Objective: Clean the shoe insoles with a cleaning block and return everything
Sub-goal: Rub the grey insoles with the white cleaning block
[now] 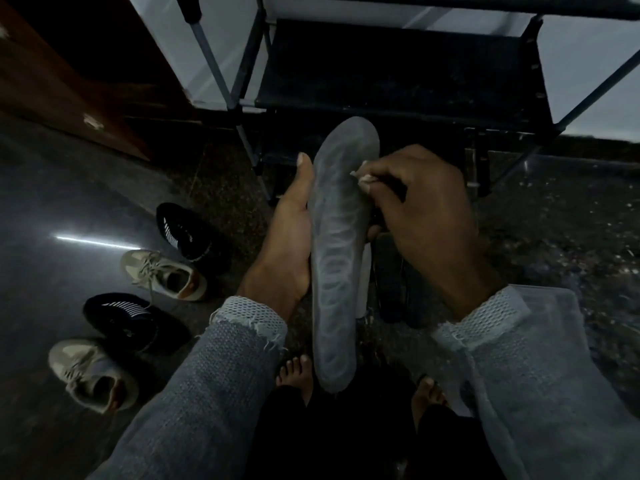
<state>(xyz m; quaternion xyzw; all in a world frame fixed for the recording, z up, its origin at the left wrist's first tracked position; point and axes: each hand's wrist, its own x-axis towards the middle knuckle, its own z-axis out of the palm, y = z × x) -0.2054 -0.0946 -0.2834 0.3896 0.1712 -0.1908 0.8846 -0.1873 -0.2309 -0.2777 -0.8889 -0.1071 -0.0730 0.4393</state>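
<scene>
A long grey insole [337, 251] with pale looping marks along its length is held upright in front of me. My left hand [289, 233] grips its left edge, thumb stretched up beside it and fingers behind. My right hand [426, 216] pinches a small pale cleaning block [363, 176] against the insole's upper right edge. A second pale insole [364, 271] and dark insoles [394, 285] lie on the floor below, partly hidden.
Two black sneakers [188, 233] [128, 320] and two beige sneakers [166, 273] [90, 372] sit on the dark floor at left. A black metal shoe rack [398, 74] stands straight ahead. My bare feet [296, 372] are below the insole. A brown wooden door [52, 84] is at far left.
</scene>
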